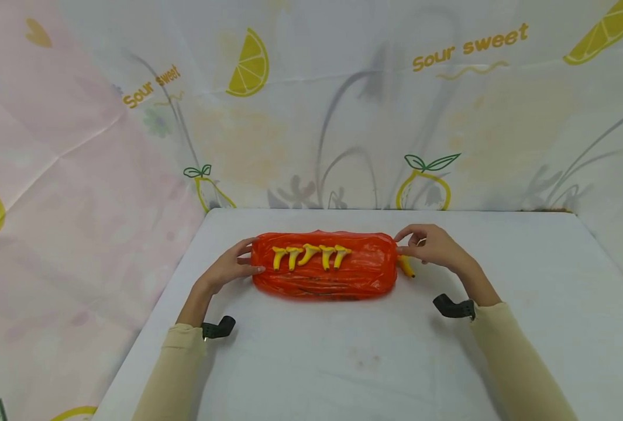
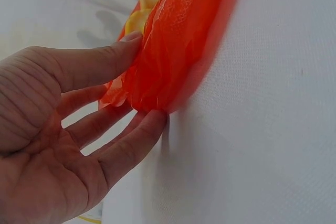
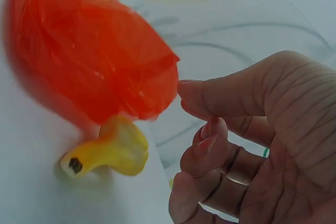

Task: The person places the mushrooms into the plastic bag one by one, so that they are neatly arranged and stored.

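Note:
A long bundle in a red plastic bag (image 1: 316, 286) lies across the table, and what is inside it cannot be made out. Several yellow, trumpet-shaped mushrooms (image 1: 309, 253) sit in a row on top. My left hand (image 1: 226, 270) holds the bundle's left end; in the left wrist view the thumb (image 2: 105, 64) presses on one side and the fingers reach round the other. At the far end my right hand (image 1: 431, 245) pinches the bag's edge between thumb and forefinger, the other fingers curled. Close under it, one more yellow mushroom (image 3: 123, 148) lies on the table beside the bag.
The white table (image 1: 343, 362) ends at a printed cloth backdrop (image 1: 300, 134) behind and on the left. A black wrist mount (image 1: 219, 327) is strapped on the left wrist, and another mount (image 1: 452, 306) on the right.

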